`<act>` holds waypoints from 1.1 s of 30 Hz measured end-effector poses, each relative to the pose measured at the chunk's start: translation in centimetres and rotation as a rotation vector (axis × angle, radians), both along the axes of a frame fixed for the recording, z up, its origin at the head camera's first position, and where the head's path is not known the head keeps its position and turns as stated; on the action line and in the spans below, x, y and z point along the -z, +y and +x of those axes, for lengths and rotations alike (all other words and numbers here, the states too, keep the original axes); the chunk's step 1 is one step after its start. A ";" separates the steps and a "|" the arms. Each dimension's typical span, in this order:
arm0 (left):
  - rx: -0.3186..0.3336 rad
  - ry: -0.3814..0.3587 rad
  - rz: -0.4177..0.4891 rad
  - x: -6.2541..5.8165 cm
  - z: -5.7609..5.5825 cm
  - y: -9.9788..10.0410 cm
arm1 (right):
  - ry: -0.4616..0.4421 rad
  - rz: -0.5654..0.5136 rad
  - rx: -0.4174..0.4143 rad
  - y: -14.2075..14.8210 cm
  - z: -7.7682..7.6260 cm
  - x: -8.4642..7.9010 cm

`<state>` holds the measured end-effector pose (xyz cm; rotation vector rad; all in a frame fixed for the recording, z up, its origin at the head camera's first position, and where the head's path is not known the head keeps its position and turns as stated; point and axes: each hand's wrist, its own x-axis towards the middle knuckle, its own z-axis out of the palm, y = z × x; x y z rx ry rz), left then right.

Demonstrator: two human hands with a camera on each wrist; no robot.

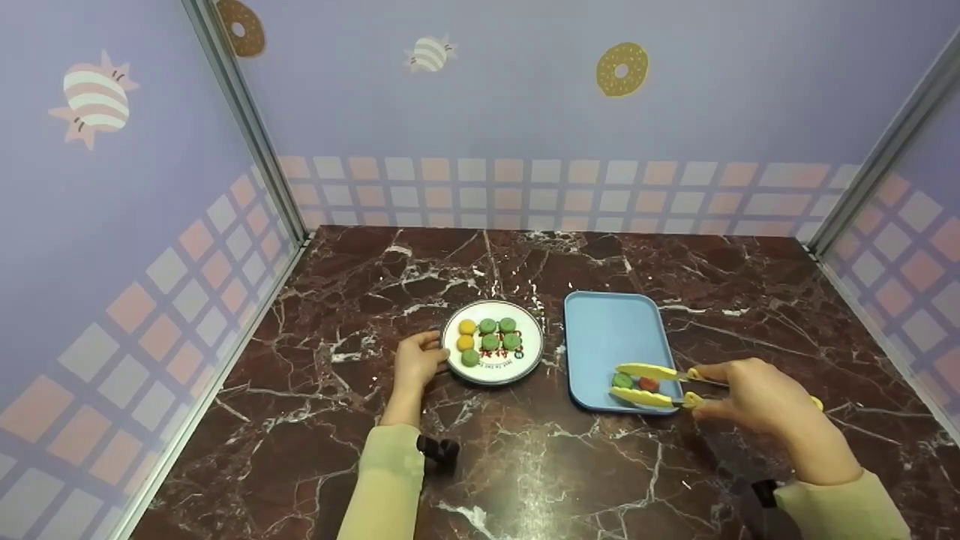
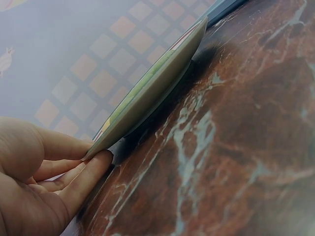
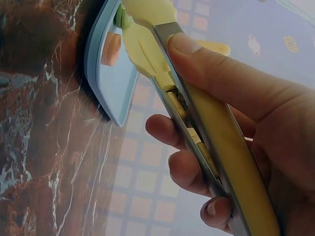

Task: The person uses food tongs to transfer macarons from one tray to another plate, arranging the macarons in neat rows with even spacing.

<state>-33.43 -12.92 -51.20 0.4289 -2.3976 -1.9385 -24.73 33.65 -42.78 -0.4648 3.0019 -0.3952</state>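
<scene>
My left hand [image 1: 418,363] pinches the left rim of a white plate [image 1: 529,360] between thumb and fingers; the left wrist view shows the plate's edge [image 2: 147,105] from the side. Several green pieces [image 1: 490,343] and two yellow pieces [image 1: 466,328] lie on it. In my right hand [image 1: 769,394] is a pair of yellow tongs [image 1: 646,371] with metal arms. Its tips are spread over the near end of a blue tray [image 1: 615,330], on either side of a green piece [image 1: 622,381]. A reddish piece [image 1: 649,385] lies beside that one, also between the tong arms.
The dark red marble tabletop [image 1: 525,465] carries plate and tray side by side, with a narrow gap between them. Patterned panels [image 1: 480,112] stand behind and at both sides, joined by metal posts [image 1: 251,127].
</scene>
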 end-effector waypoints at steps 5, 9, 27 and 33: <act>0.002 0.009 -0.003 0.1 0.0 0.0 | -0.013 0.006 0.002 0.0 -0.2 0.0; 0.001 0.012 -0.006 0.1 -0.1 0.0 | -0.010 0.015 0.004 0.0 -0.2 0.0; -0.007 -0.003 -0.017 0.2 -0.1 0.0 | -0.023 0.013 0.022 -0.1 -0.1 -0.2; -0.011 0.005 -0.030 0.1 -0.1 0.0 | -0.008 0.016 0.027 -0.5 -0.3 -0.6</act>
